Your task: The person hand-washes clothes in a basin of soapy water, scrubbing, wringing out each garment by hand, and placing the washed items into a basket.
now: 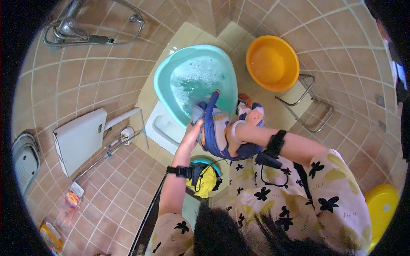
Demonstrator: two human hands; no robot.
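Fingers of both hands close on a wet blue garment [215,128] with pale and orange patches, held bunched over the near rim of a teal wash basin [164,81] on a brown-tiled bathroom floor [106,200]. Left hand [194,128] grips the cloth at its left edge, fingers curled tight round a fold; right hand [235,132] is buried in the bundle from the right, wrapped by fabric, so how far its fingers spread cannot be told, though it plainly holds the garment. One end of the cloth trails up into the suds, the rest hangs against the person's knees.

Largest in the room after the floor, the basin holds foamy water and stands on a pale mat [160,128]. Far right of it, an orange basin [273,63] rests on a low metal frame [314,106]. At left, a white folding seat [81,138] on chrome tubing leans from the wall, with a grab rail [89,39] far above it. A yellow tub [382,209] sits at the near right edge. Just below the left forearm lies a small teal bucket [209,163] with yellow cloth in it. Black straps [275,143] band both wrists. Bottles [68,205] lie on the tiles near left.
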